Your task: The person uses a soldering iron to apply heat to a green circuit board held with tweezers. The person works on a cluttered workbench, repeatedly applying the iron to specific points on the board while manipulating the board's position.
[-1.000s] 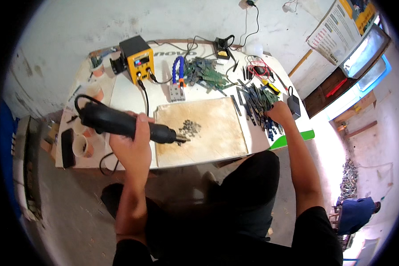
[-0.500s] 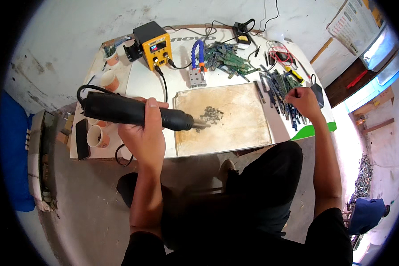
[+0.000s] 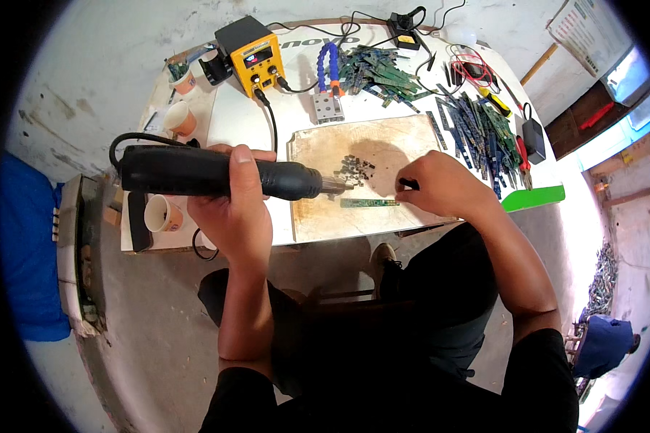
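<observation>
My left hand (image 3: 242, 198) is wrapped around a black hot air gun (image 3: 195, 173), whose metal nozzle points right over the stained square board (image 3: 314, 225). Below and right of the nozzle, a narrow green circuit board strip (image 3: 370, 203) lies across the board. My right hand (image 3: 440, 184) is closed in a pinch at the strip's right end; the fingertips are partly hidden, with a dark spot between the fingers. A small heap of dark chips (image 3: 357, 169) sits just beyond the nozzle tip.
A yellow-and-black soldering station (image 3: 253, 61) stands behind, its cables crossing the table. Piles of circuit board strips (image 3: 383, 76) lie at the back and right (image 3: 480, 133). Paper cups (image 3: 164, 214) and a black phone (image 3: 137, 220) line the left side. Red-handled pliers (image 3: 523, 159) lie far right.
My right hand has come from the right-hand strip pile to the stained board, and a green strip now lies there. The hot air gun stays over the board, held in my left hand.
</observation>
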Demonstrator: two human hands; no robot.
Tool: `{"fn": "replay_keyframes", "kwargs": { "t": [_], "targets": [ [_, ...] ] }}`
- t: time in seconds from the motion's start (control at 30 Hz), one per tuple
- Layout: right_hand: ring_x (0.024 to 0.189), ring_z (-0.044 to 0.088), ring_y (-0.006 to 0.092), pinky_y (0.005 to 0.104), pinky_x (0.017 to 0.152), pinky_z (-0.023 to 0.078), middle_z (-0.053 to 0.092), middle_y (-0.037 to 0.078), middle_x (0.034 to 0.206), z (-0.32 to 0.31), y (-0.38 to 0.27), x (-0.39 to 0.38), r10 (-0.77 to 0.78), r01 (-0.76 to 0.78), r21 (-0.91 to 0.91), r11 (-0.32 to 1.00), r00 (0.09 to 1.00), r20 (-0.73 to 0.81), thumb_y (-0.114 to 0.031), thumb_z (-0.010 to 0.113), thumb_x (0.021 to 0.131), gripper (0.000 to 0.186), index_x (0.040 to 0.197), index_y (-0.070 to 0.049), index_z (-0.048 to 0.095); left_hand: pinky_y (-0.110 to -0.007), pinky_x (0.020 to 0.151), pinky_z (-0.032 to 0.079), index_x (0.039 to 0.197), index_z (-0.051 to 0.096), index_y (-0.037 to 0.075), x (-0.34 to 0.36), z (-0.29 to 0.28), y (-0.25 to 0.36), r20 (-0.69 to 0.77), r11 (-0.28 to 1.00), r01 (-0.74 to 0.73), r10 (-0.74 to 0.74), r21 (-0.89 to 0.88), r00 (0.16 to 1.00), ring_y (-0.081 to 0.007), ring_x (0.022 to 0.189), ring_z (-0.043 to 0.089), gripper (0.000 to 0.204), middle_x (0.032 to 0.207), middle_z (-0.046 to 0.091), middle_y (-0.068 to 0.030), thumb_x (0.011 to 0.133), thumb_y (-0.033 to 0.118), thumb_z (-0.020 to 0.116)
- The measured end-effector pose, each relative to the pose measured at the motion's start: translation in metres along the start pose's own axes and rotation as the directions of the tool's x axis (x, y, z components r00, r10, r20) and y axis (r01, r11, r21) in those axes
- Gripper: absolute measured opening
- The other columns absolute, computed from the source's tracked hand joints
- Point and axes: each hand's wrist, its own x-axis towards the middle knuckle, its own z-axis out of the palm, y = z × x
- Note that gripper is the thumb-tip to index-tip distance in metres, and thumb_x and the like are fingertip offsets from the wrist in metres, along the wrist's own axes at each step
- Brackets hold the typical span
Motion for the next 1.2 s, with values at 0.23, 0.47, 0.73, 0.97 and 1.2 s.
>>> {"fn": "replay_keyframes", "kwargs": {
  "t": [0.23, 0.47, 0.73, 0.97, 1.2],
  "targets": [
    [0.084, 0.073, 0.0389, 0.0509, 0.08, 0.057, 0.074, 0.017, 0.082, 0.031, -0.009, -0.019, -0.05, 0.041, -0.096, 0.995, 0.994, -0.093, -0.023, 0.07, 0.091, 0.016, 0.096, -0.011, 0.08, -0.027, 0.071, 0.057, 0.109, 0.06, -0.002, 0.0, 0.004, -0.005, -0.011, 1.0, -0.006, 0.006, -0.017, 1.0, -0.0181, 0.079, 0.073, 0.015, 0.088, 0.073, -0.0145, 0.102, 0.009, 0.067],
    [0.079, 0.072, 0.0386, 0.0487, 0.076, 0.058, 0.076, 0.014, 0.086, 0.039, -0.01, -0.016, -0.032, 0.019, -0.125, 0.992, 0.994, -0.106, -0.021, 0.074, 0.086, 0.017, 0.098, -0.011, 0.081, -0.026, 0.07, 0.057, 0.109, 0.06, -0.002, -0.003, 0.004, -0.001, 0.022, 0.999, 0.007, -0.008, 0.043, 1.0, -0.0186, 0.077, 0.073, 0.016, 0.089, 0.074, -0.0151, 0.102, 0.01, 0.069],
    [0.081, 0.072, 0.0411, 0.0523, 0.078, 0.057, 0.073, 0.019, 0.082, 0.039, -0.016, -0.02, -0.012, 0.003, -0.109, 0.994, 0.997, -0.077, -0.027, 0.068, 0.093, 0.02, 0.093, -0.009, 0.077, -0.03, 0.075, 0.059, 0.106, 0.06, -0.003, -0.003, 0.003, -0.011, 0.03, 0.997, -0.036, 0.038, -0.061, 0.999, -0.0212, 0.08, 0.075, 0.015, 0.092, 0.07, -0.0111, 0.1, 0.006, 0.071],
    [0.067, 0.066, 0.0225, 0.037, 0.067, 0.054, 0.07, 0.015, 0.078, -0.007, -0.035, -0.027, 0.183, -0.046, 0.473, 0.88, 0.951, -0.248, -0.019, 0.068, 0.101, 0.02, 0.11, -0.002, 0.073, -0.029, 0.074, 0.059, 0.104, 0.062, -0.004, -0.004, -0.002, -0.005, 0.042, 0.995, -0.039, 0.036, 0.088, 0.998, -0.0191, 0.078, 0.075, 0.013, 0.089, 0.072, -0.0113, 0.099, 0.005, 0.07],
    [0.087, 0.062, 0.0107, 0.026, 0.081, 0.051, 0.069, 0.006, 0.101, 0.019, -0.017, 0.002, 0.092, 0.221, 0.77, 0.598, 0.936, -0.34, -0.014, 0.059, 0.11, 0.021, 0.114, 0.002, 0.072, -0.027, 0.074, 0.059, 0.1, 0.065, -0.002, -0.011, 0.001, -0.003, 0.145, 0.982, -0.109, 0.087, 0.156, 0.986, -0.0169, 0.077, 0.075, 0.008, 0.084, 0.074, -0.0101, 0.097, 0.002, 0.071]
  ]
}}
